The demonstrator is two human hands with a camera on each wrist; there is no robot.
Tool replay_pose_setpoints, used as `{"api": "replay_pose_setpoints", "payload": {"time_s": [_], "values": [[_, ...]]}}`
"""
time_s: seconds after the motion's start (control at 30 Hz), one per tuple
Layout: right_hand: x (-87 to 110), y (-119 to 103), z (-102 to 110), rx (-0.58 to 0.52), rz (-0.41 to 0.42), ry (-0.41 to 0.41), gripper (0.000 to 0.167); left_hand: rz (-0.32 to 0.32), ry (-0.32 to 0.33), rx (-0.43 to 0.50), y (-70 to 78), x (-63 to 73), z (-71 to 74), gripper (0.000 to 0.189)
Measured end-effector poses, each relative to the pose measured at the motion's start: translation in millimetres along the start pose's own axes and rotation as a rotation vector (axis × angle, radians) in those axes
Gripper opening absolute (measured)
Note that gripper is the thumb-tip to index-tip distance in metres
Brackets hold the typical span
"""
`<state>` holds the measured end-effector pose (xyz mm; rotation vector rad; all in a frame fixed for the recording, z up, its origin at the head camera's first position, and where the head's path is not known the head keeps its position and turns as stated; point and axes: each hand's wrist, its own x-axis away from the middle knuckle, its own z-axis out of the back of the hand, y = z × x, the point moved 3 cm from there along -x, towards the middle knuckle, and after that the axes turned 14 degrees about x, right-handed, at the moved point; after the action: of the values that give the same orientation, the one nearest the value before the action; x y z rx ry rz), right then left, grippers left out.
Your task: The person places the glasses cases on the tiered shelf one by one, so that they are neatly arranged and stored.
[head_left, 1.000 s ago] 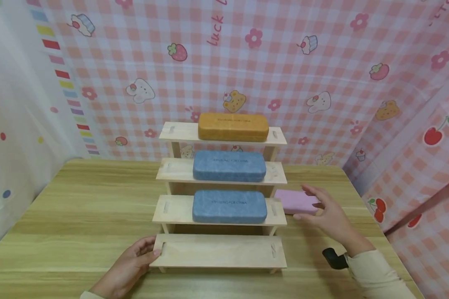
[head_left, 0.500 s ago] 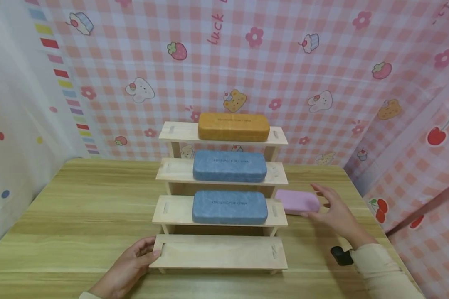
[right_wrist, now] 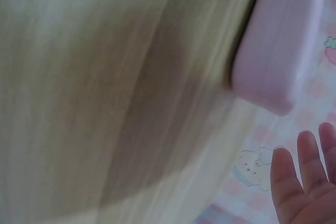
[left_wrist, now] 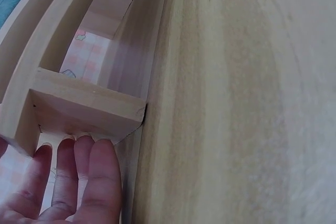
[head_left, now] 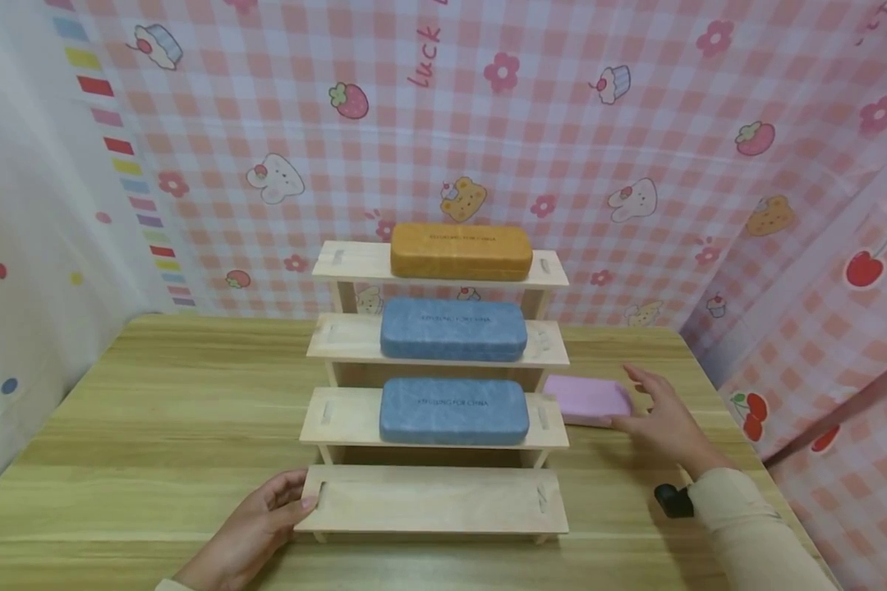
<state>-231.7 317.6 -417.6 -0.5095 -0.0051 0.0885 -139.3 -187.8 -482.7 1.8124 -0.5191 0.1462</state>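
Note:
My left hand (head_left: 255, 525) grips the left end of the lowest step of a wooden stepped display stand (head_left: 432, 499). Its thumb lies over the step, and in the left wrist view the fingers (left_wrist: 102, 182) reach up to the end support beneath. Beside the stand's right side, a pink glasses case (head_left: 590, 397) lies on the table, its left end partly behind the stand. My right hand (head_left: 665, 423) is at the case's right end, thumb and fingers spread, nothing in its grasp. In the right wrist view the fingers (right_wrist: 286, 182) are apart from the case.
An orange glasses case (head_left: 461, 251) stands on the top step, with a blue glasses case (head_left: 454, 330) and another blue glasses case (head_left: 454, 410) on the two steps below. The wood-grain table (head_left: 192, 410) meets a checked curtain (head_left: 429, 148) behind.
My right hand has drawn slightly to the right, uncovering the right end of the pink glasses case. My left hand keeps its place on the stand.

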Motion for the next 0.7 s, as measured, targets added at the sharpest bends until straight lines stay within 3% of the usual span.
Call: {"api": "replay_pose_setpoints", "payload": {"time_s": [0.4, 0.7], "values": [[-11.6, 18.2, -12.8, -0.012, -0.038, -0.081, 0.103, 0.002, -0.008, -0.002, -1.0, -1.0, 0.1, 0.066], [-20.5, 25.6, -19.7, 0.038, 0.012, -0.110, 0.101, 0.002, -0.017, 0.011, -1.3, -2.0, 1.6, 0.066]]}}
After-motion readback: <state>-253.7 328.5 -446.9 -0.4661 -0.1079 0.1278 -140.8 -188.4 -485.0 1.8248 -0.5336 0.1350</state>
